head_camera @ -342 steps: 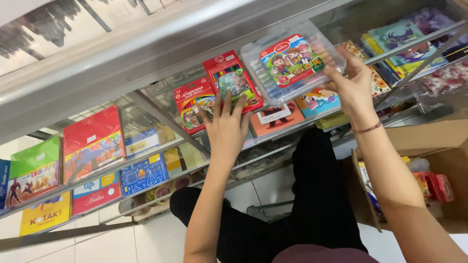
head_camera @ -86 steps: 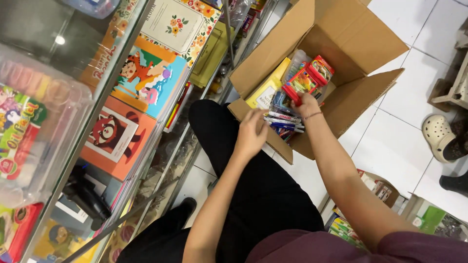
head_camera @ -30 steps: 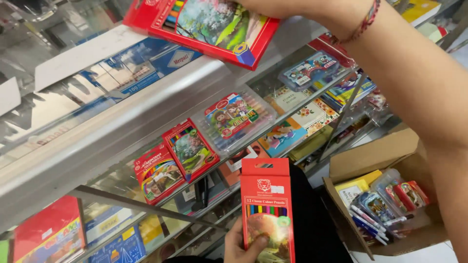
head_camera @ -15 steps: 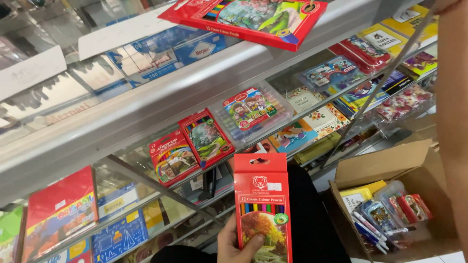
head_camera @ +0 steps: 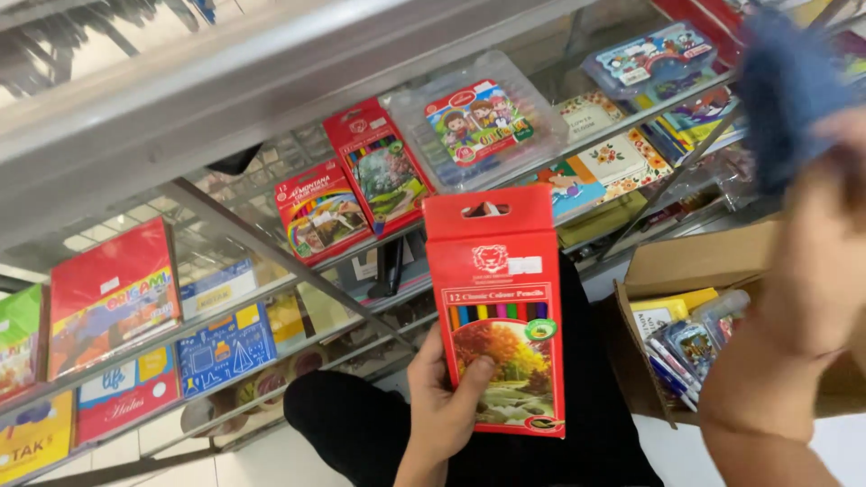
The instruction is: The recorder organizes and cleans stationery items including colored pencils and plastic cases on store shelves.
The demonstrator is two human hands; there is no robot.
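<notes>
On the glass display shelf [head_camera: 271,298] similar packs leaned face-out, the left hand [head_camera: 444,410] clasped a red box of colour pencils [head_camera: 499,307] upright, thumb across its front, while the blurred right hand [head_camera: 825,261] gripped something blue [head_camera: 783,90] above the cardboard box [head_camera: 713,261].

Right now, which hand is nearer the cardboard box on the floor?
Right. The right hand, blurred, passes just above the cardboard box, while the left hand sits farther left, holding a red pack of coloured pencils.

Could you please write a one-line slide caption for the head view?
Left hand holds a red coloured-pencil box before glass shelves of stationery; blurred right hand alongside.
</notes>
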